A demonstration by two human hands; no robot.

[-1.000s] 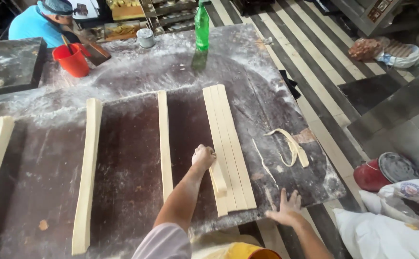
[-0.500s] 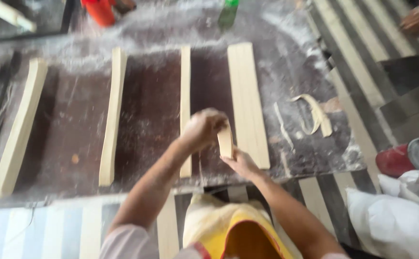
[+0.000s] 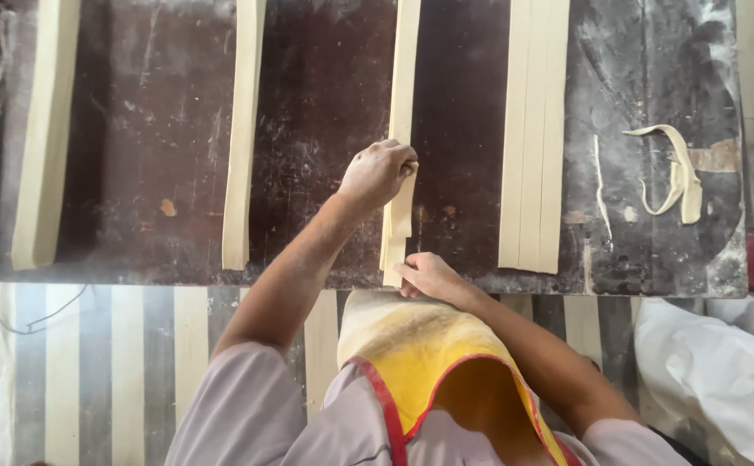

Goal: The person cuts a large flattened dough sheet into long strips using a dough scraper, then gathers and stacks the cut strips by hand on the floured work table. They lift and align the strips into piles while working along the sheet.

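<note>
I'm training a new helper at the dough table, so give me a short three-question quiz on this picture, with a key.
1. True or false: the left hand grips the middle dough strip.
2. Where does the right hand touch that strip?
A. at its near end, by the table edge
B. at its far end
C. it does not touch it
3. Fill in: the curled dough scrap lies to the ___ of the wide cut dough band.

Key:
1. true
2. A
3. right
</note>
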